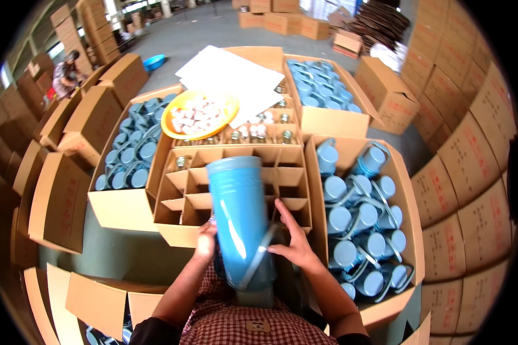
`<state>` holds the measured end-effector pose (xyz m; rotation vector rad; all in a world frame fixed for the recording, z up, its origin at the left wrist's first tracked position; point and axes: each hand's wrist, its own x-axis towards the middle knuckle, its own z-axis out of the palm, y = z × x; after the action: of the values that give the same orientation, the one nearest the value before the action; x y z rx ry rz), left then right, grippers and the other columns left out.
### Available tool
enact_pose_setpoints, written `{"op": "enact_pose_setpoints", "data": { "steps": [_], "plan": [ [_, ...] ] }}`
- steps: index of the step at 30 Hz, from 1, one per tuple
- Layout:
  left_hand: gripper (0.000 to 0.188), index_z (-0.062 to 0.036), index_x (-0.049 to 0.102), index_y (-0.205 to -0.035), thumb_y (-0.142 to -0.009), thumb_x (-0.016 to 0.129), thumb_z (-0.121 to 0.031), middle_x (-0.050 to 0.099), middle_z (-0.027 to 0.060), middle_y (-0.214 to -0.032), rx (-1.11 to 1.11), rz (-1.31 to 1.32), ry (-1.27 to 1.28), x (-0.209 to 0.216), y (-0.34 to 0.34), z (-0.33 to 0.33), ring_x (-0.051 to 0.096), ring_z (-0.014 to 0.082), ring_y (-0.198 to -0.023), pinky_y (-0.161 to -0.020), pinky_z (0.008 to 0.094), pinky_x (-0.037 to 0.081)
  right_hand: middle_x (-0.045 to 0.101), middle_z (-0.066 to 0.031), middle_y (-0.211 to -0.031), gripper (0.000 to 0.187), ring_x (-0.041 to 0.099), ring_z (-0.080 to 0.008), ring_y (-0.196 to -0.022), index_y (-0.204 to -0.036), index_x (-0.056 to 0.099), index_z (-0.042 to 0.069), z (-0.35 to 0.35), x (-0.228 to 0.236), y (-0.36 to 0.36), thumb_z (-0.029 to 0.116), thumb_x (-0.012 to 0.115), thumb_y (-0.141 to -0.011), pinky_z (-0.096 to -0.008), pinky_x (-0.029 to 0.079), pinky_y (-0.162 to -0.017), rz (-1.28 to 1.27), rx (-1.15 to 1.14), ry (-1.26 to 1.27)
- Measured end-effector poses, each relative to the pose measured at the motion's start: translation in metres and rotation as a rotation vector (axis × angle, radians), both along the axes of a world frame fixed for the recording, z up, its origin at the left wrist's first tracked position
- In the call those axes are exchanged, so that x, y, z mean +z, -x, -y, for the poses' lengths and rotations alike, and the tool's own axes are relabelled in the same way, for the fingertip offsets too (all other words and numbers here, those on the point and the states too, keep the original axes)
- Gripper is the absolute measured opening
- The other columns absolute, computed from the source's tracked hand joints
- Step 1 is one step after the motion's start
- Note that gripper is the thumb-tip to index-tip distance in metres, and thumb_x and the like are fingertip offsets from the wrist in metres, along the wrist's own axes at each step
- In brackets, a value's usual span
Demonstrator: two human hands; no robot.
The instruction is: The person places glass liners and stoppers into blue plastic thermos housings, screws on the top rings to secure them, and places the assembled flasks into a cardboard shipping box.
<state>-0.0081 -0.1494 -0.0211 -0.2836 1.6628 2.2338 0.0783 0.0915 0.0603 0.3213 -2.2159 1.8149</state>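
Observation:
A large blue plastic thermos casing [236,213] with a strap-like handle [260,253] is upright but slightly tilted in front of my body, blurred at its lower end. My left hand [206,240] is closed at the casing's left side, its fingertips partly hidden. On the other side my right hand [296,241] has its fingers spread, with the thumb close to the handle; whether it touches is unclear. Behind the casing stands a carton with cardboard dividers [198,156], most of whose visible cells hold nothing. One glass bottle neck [182,163] shows in its far left cell.
Cartons of blue casings stand at right [365,215], left [135,144] and far right [322,86]. A yellow bowl [168,127] of small whitish pieces and white sheets [230,72] rest on a carton of glass bottles. Stacked cartons [460,178] wall the right; a person [66,75] works far left.

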Motion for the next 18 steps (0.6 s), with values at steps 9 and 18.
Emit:
{"op": "enact_pose_setpoints", "data": {
  "steps": [9, 18],
  "plan": [
    [0.033, 0.0005, 0.057, -0.111, -0.09, 0.042, -0.02, 0.064, 0.0128, -0.101, 0.223, 0.259, -0.093, 0.009, -0.009, 0.01, 0.059, 0.0255, -0.091, -0.09, 0.0365, 0.045, 0.054, -0.0039, -0.07, 0.021, 0.054, -0.0249, -0.067, -0.065, 0.057, 0.012, -0.025, 0.009, -0.075, 0.012, 0.074, -0.055, -0.0366, 0.046, -0.059, -0.03, 0.271, -0.621],
    [0.023, -0.012, 0.053, -0.088, -0.098, 0.037, -0.025, 0.049, -0.0016, -0.072, 0.127, 0.219, -0.429, 0.007, 0.01, -0.032, 0.043, 0.0106, -0.058, -0.043, 0.0231, 0.03, 0.056, -0.0117, -0.069, 0.016, 0.056, -0.0232, -0.062, -0.072, 0.057, 0.001, 0.007, -0.025, -0.141, 0.015, 0.064, -0.069, -0.0328, 0.044, -0.057, 0.152, -0.607, -0.329]
  ]
}}
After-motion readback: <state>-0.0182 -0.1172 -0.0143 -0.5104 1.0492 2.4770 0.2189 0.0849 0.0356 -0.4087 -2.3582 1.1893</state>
